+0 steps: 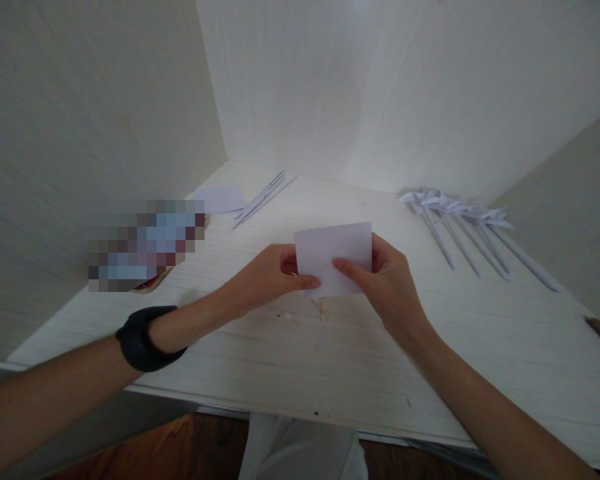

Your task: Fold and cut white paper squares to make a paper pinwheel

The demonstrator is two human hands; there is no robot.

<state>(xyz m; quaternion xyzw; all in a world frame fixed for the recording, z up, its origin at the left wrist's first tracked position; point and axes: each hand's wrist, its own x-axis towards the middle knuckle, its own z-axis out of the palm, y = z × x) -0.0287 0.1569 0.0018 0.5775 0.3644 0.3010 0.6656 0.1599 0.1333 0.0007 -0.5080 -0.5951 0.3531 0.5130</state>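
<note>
A small white rectangle of paper is held up above the middle of the pale desk. My left hand pinches its lower left corner, thumb in front. Gripping the lower right edge is my right hand, thumb on the front of the sheet and fingers behind it. A black band sits on my left wrist.
Several finished paper flowers on rolled white stems lie at the back right. Thin rolled paper sticks and a loose white sheet lie at the back left, beside a blurred object. Walls close in on three sides.
</note>
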